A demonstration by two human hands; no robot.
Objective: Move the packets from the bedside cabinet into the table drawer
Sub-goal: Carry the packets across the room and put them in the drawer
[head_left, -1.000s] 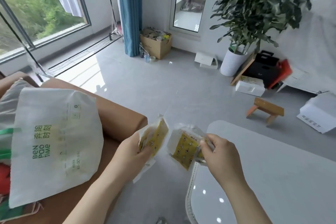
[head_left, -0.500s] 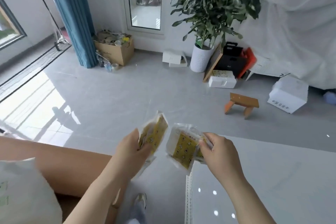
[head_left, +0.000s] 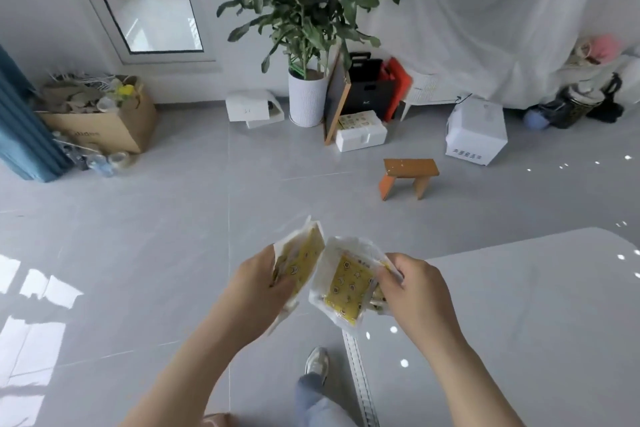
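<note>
My left hand [head_left: 258, 282] grips a yellow-and-white packet [head_left: 304, 258] held edge-on in front of me. My right hand [head_left: 414, 291] pinches another yellow-and-white packet [head_left: 341, 284] by its right side, with more packet edges bunched under the fingers. Both packets hang above the grey floor, just left of the glossy grey table [head_left: 519, 315], whose rounded top fills the lower right. No drawer or bedside cabinet is in view.
A small wooden stool [head_left: 408, 175] stands on the floor ahead. Behind it are a potted plant [head_left: 306, 97], white boxes [head_left: 476, 130] and black and red bags. A cardboard box [head_left: 100, 125] of clutter sits at the left by a blue curtain. My shoe [head_left: 317, 362] shows below.
The view has swung right: the brown sofa and white bag have left the frame, and the table now lies nearer. Both hands keep the same hold on the packets.
</note>
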